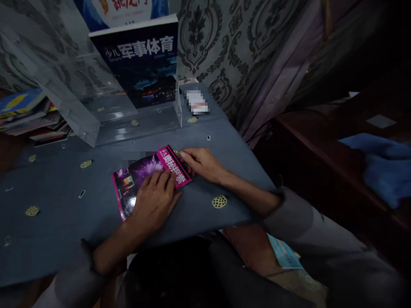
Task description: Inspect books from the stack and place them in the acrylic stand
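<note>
A thin pink and purple book (141, 175) lies flat on the blue-grey tablecloth (64, 214) in front of me. My left hand (156, 201) rests palm down on its lower right part, fingers spread over the cover. My right hand (201, 164) touches the book's right edge with its fingertips, beside the pink title strip. Neither hand has lifted the book.
A clear acrylic stand (105, 115) at the back holds a dark blue book (144, 64) upright. A pile of books (32, 115) lies at the far left. A small card (197, 102) sits near the patterned wall. A dark cabinet with blue cloth (379, 162) stands to the right.
</note>
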A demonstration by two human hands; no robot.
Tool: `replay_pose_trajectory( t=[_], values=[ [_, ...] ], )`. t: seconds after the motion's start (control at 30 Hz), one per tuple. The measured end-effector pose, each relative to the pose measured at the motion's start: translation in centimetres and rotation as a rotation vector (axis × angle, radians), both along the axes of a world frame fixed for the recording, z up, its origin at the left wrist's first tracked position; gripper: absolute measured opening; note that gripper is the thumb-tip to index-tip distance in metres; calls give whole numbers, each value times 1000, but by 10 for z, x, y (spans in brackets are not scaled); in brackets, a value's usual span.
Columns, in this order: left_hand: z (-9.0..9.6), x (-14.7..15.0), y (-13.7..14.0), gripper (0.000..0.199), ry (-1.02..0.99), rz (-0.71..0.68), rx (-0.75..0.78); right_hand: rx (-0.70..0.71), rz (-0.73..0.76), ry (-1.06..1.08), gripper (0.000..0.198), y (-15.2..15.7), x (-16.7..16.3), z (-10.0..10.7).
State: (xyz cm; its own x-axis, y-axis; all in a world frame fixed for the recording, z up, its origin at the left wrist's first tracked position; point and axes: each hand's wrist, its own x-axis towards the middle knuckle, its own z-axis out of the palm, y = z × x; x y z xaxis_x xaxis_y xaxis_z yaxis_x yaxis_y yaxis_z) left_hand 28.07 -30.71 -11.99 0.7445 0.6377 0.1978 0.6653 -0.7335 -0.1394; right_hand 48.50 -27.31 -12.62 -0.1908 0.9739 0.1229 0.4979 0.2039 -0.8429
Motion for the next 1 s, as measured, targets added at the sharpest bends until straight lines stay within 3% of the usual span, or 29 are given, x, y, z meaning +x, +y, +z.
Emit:
replay_pose_trajectory(
  t=[0.23, 0.43, 0.67, 1.0],
  values=[
    [-11, 0, 4, 36, 19, -44, 135, 31, 46, -20, 37, -4, 5, 6],
    [-8, 0, 9, 33, 36, -25, 200, 21, 64, 7, 38, -2, 10, 4],
    [6, -1, 14, 33, 88, 5, 94, -40, 74, 71, 37, -2, 11, 3],
    [7, -3, 13, 30, 18, -6, -9, -40, 47, 7, 34, -3, 10, 7]
  ],
)
